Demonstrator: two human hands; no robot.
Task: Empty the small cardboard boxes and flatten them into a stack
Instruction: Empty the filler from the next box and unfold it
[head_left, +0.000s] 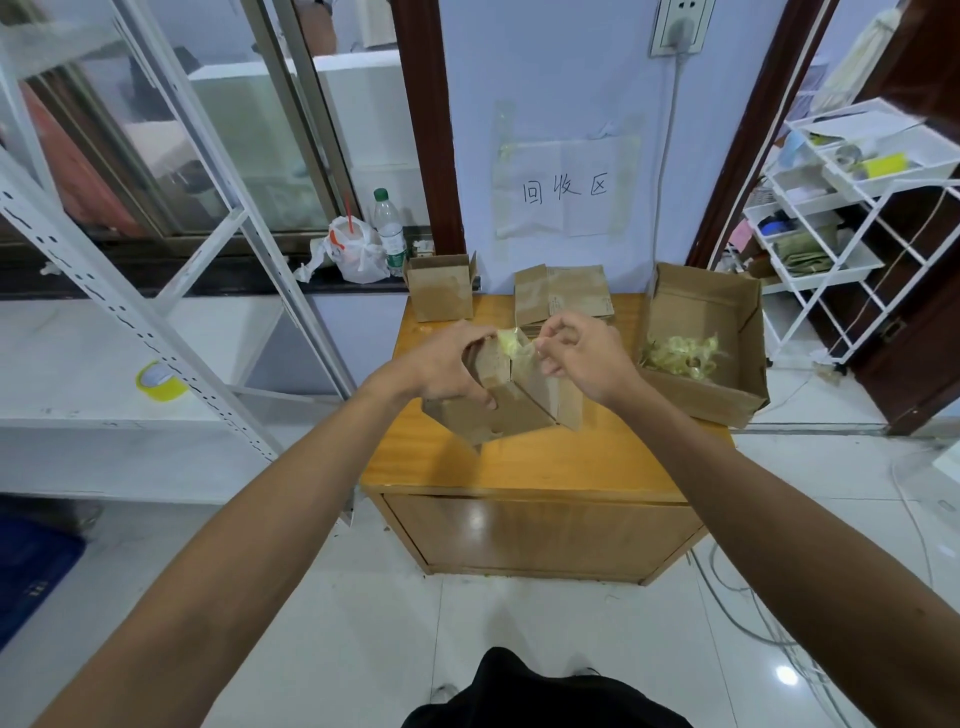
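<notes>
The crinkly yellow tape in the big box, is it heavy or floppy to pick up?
Probably very light and floppy: the tape scraps lie in thin, crumpled, see-through curls. Likely sticky too, so they may cling to fingers.

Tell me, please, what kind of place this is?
Likely a storeroom's recycling corner: the wall sign reads 回收区 (recycling area), flattened cardboard boxes lie below it, white metal shelving stands nearby.

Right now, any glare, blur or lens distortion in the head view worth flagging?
Head view: fisheye bows the white shelf upright and the door frame. Head view: glare spots sit on the floor tiles and the cabinet front. Head view: the left hand gripping the small box and the right hand pinching the tape look slightly soft; the wall sign is legible.
</notes>
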